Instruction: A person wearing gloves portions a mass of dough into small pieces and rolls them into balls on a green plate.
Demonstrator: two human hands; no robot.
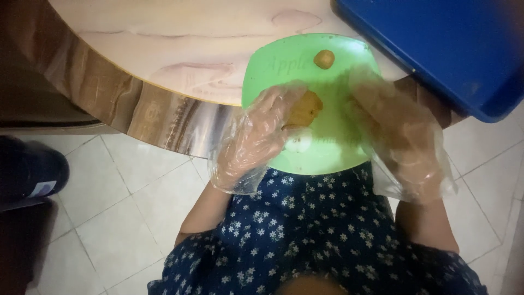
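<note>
Beside the green plate (273, 82): blue tray (436, 43).

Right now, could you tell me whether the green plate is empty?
Not empty: the green plate carries a small brown ball near its far edge and a yellowish lump under the left hand.

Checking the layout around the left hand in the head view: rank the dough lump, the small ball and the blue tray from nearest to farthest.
1. Dough lump, at the left hand's fingertips, mid-plate.
2. Small ball, near the plate's far edge.
3. Blue tray, far right on the table.
</note>
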